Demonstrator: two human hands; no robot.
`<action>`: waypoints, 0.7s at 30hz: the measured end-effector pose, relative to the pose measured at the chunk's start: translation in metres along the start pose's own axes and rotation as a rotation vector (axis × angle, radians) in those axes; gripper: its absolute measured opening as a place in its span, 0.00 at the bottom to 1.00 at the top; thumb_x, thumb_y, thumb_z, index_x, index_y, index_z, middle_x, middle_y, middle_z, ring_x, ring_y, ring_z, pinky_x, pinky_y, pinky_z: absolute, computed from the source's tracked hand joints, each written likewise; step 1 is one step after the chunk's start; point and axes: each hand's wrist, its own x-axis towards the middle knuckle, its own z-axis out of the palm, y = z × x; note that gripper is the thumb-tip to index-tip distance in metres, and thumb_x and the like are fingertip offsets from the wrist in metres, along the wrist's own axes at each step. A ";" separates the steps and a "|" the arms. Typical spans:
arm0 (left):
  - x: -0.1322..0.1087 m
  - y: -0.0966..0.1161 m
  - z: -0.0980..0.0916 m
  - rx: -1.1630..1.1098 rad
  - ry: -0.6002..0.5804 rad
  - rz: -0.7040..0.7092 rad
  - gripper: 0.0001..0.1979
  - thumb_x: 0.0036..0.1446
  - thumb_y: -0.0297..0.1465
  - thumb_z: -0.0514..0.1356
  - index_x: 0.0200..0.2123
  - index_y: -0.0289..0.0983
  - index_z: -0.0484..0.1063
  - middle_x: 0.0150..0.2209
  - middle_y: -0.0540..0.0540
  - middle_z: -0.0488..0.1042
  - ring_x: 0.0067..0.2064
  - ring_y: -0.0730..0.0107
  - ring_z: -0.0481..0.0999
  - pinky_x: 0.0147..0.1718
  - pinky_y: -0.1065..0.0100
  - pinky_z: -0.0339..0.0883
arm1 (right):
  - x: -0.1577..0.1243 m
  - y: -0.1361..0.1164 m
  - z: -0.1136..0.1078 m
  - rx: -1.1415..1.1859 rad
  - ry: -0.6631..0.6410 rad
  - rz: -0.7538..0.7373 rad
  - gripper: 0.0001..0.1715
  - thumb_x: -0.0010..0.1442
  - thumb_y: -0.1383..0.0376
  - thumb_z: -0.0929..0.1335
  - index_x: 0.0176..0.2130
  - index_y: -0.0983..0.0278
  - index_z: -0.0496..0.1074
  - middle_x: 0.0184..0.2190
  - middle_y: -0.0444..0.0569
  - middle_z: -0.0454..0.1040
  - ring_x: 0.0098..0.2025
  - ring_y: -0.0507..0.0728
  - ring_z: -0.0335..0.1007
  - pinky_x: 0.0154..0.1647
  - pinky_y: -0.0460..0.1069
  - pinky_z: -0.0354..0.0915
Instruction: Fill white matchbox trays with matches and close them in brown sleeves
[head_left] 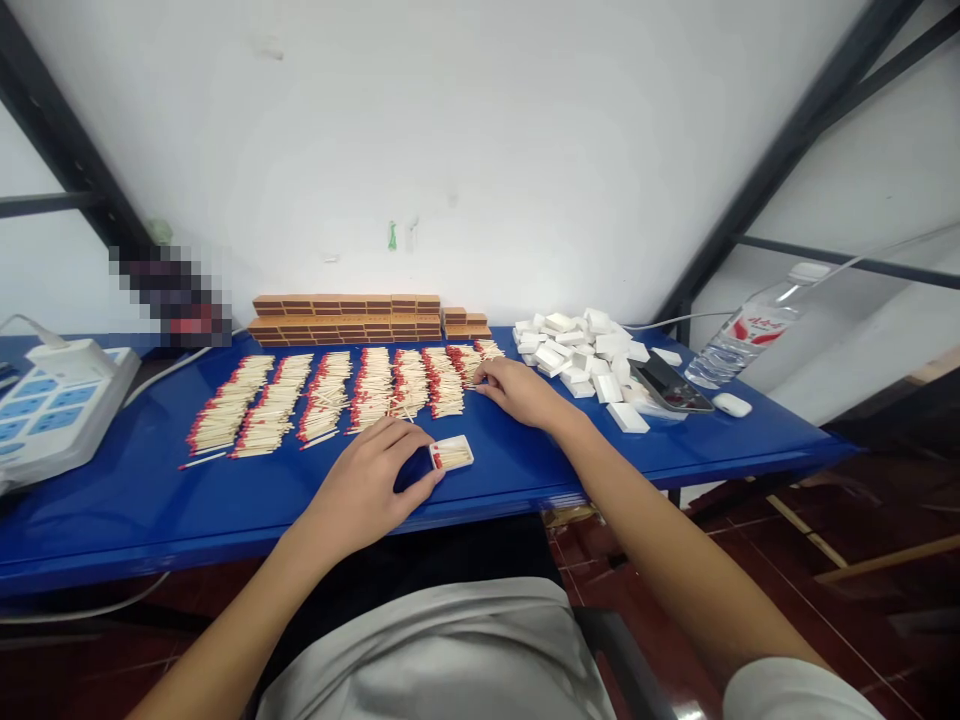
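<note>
My left hand (379, 480) grips the left end of a small white matchbox tray (466, 443) between thumb and fingers, near the table's front edge. Inside it lie several red-headed matches (453, 458). Further back and to the right, my right hand (517, 390) is closed at the fingertips on matches at the edge of the rightmost match pile (469, 362); how many are pinched is hidden. Several more rows of loose matches (371, 385) stretch leftward across the blue table (300, 510), with some stray ones at their front.
Closed brown matchboxes (345, 318) are stacked along the wall. A heap of white trays (592, 350) lies at right, beside a dark phone (667, 382), a white earbud case (732, 404) and a leaning water bottle (754, 330). A power strip (67, 410) occupies the left end.
</note>
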 end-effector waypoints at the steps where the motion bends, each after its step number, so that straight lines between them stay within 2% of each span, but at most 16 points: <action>1: 0.000 0.000 0.000 0.001 -0.002 0.000 0.07 0.72 0.35 0.62 0.48 0.40 0.76 0.49 0.42 0.80 0.52 0.54 0.79 0.57 0.50 0.73 | 0.000 0.000 0.000 -0.006 -0.007 0.006 0.05 0.71 0.68 0.67 0.43 0.65 0.75 0.38 0.49 0.74 0.41 0.56 0.67 0.43 0.49 0.58; 5: 0.000 0.000 -0.001 -0.007 -0.002 0.001 0.07 0.71 0.35 0.62 0.49 0.40 0.76 0.49 0.42 0.80 0.52 0.54 0.79 0.56 0.51 0.73 | -0.002 -0.004 -0.002 0.012 -0.020 0.077 0.07 0.71 0.68 0.69 0.38 0.66 0.74 0.37 0.49 0.74 0.38 0.55 0.67 0.41 0.49 0.59; 13: 0.000 0.001 -0.001 0.009 -0.006 -0.011 0.07 0.71 0.35 0.63 0.49 0.40 0.76 0.49 0.42 0.80 0.53 0.54 0.79 0.57 0.50 0.73 | -0.024 -0.019 -0.010 0.102 -0.016 0.072 0.09 0.73 0.64 0.66 0.39 0.63 0.71 0.39 0.48 0.73 0.39 0.56 0.68 0.42 0.50 0.62; 17: 0.000 0.001 -0.001 0.015 -0.001 -0.011 0.06 0.71 0.34 0.62 0.48 0.40 0.75 0.48 0.42 0.80 0.52 0.55 0.79 0.56 0.51 0.73 | -0.046 -0.044 -0.016 0.152 0.020 0.060 0.08 0.75 0.65 0.66 0.39 0.62 0.70 0.39 0.47 0.73 0.40 0.56 0.68 0.42 0.50 0.62; 21: 0.000 0.001 -0.001 0.009 -0.012 -0.011 0.07 0.71 0.34 0.63 0.49 0.40 0.75 0.48 0.42 0.80 0.52 0.54 0.78 0.56 0.51 0.73 | -0.063 -0.081 -0.020 0.140 -0.006 0.042 0.07 0.75 0.66 0.66 0.41 0.61 0.71 0.42 0.48 0.74 0.40 0.56 0.69 0.41 0.50 0.62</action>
